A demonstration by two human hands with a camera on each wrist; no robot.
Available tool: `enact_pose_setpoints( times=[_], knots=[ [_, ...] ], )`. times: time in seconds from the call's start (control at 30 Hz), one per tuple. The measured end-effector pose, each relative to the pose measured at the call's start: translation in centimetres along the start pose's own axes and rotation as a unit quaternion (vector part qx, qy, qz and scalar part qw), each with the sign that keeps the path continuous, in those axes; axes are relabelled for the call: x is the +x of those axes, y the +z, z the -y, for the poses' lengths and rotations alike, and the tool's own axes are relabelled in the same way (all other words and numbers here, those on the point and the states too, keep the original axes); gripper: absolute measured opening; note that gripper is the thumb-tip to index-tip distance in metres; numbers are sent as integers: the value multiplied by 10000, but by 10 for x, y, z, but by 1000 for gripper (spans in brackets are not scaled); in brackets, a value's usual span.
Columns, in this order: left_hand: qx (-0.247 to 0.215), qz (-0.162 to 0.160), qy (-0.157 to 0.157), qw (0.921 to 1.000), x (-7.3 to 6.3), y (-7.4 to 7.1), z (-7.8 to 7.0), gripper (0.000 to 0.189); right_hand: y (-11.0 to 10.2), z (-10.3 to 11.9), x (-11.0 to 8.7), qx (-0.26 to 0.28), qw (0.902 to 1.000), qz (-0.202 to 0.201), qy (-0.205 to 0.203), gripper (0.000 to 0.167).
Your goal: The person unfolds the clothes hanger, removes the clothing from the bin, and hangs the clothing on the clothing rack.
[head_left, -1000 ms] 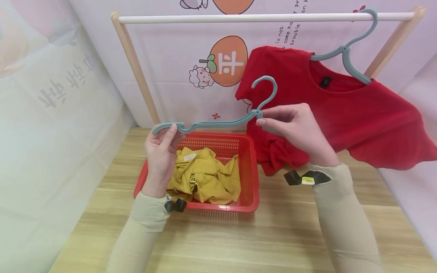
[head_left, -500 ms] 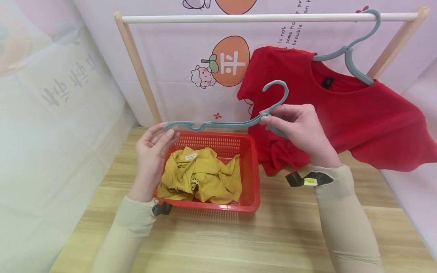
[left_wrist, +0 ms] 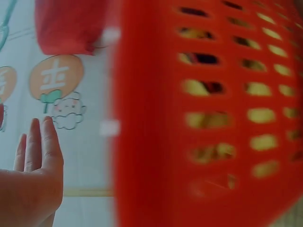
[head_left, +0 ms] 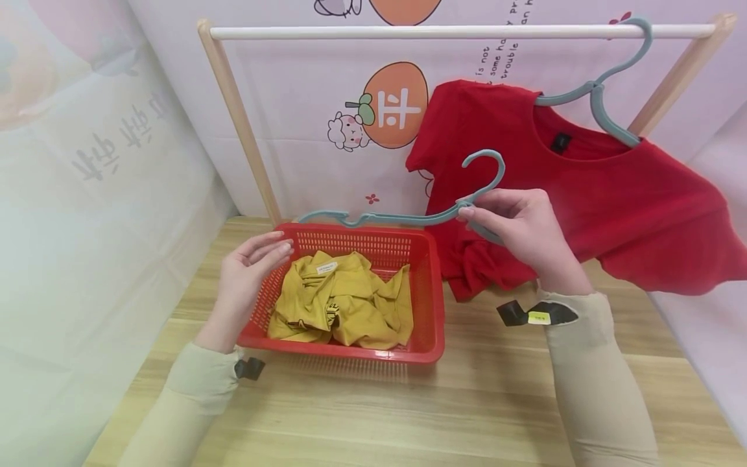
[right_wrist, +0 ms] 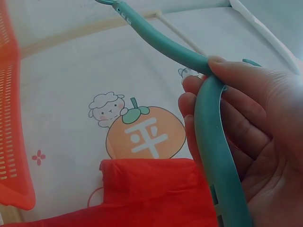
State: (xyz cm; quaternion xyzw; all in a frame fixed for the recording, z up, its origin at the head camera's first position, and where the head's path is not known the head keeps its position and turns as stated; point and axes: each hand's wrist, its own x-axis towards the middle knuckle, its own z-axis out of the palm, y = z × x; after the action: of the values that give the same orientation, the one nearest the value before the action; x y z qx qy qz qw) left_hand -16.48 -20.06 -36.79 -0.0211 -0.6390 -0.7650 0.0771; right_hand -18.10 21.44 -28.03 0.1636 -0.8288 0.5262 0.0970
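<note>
My right hand (head_left: 528,224) pinches a blue-green clothes hanger (head_left: 403,219) at the joint under its hook. One arm of the hanger reaches left above the back rim of the red basket (head_left: 439,298); the other slants down inside my palm, as the right wrist view shows. Off the hanger's far tip, my left hand (head_left: 248,269) is held by the basket's left side with fingers extended and nothing in them. A crumpled yellow garment (head_left: 350,298) with a white label lies in the basket.
A red T-shirt (head_left: 560,194) hangs on a second hanger (head_left: 613,117) from the white rod (head_left: 408,31) of a wooden rack, at the right. Its lower part bunches beside the basket. The wooden table (head_left: 373,415) extends in front, and a printed backdrop stands behind.
My left hand has let go of the hanger's tip and moved left and down. My right hand has carried the hanger a little right and lower. The basket and red T-shirt stay put.
</note>
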Motion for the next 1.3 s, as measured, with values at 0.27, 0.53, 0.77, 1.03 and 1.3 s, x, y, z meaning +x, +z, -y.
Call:
enact_pose_setpoints(
  times=[0.27, 0.53, 0.77, 1.03, 1.3],
  knots=[
    [908, 419, -761, 9921, 1, -4, 19, 46, -1, -6, -3, 48, 10000, 19, -31, 27],
    [1432, 529, -1208, 9809, 3, -6, 34, 63, -1, -7, -4, 88, 10000, 23, 29, 27],
    [1625, 521, -1604, 9722, 7, -11, 44, 79, 0, -6, -6, 114, 9999, 31, 22, 26],
    [1290, 627, -1929, 9707, 10, -15, 51, 82, 1, -5, -6, 135, 9999, 35, -16, 26],
    [1024, 853, -2292, 9642, 15, -15, 55, 76, 2, -4, -7, 142, 9999, 41, 84, 27]
  ],
)
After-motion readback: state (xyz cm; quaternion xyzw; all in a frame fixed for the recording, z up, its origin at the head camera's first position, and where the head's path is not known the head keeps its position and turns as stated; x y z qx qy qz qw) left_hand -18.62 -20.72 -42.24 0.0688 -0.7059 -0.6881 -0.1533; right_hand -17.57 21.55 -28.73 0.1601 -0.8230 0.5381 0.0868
